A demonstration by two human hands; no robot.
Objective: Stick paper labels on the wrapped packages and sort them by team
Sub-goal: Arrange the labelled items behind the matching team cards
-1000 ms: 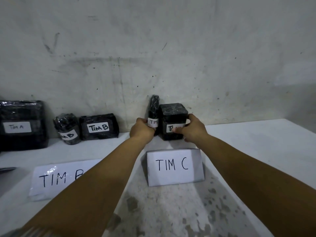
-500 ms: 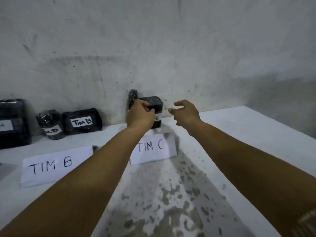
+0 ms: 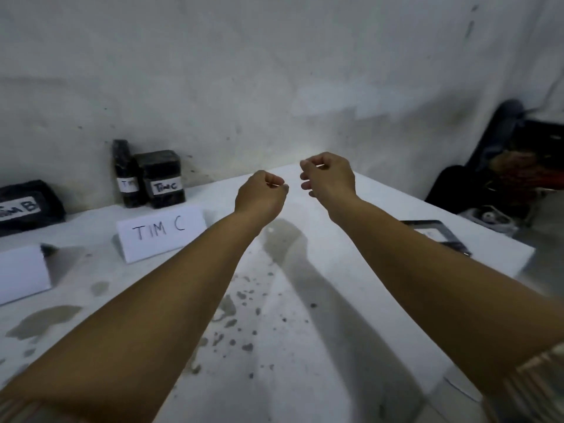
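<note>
Two black wrapped packages with white labels stand against the wall: a tall thin one [image 3: 125,175] and a squarer one [image 3: 162,178] marked "Tim C". A folded "TIM C" paper sign [image 3: 161,232] stands in front of them. At the left edge lies a black package labelled "Tim B" [image 3: 27,207]. My left hand [image 3: 261,195] and my right hand [image 3: 328,177] hover over the white table [image 3: 305,331], to the right of the packages. Both hands hold nothing, with fingers loosely curled.
Part of another white paper sign [image 3: 21,271] shows at the left edge. A black flat object with a white label [image 3: 435,235] lies near the table's right edge. Dark bags and clutter [image 3: 512,166] sit beyond that edge. The table surface is stained.
Both hands have let go of the two Tim C packages and drawn away to the right. The view has swung right, so the Tim A package is out of frame.
</note>
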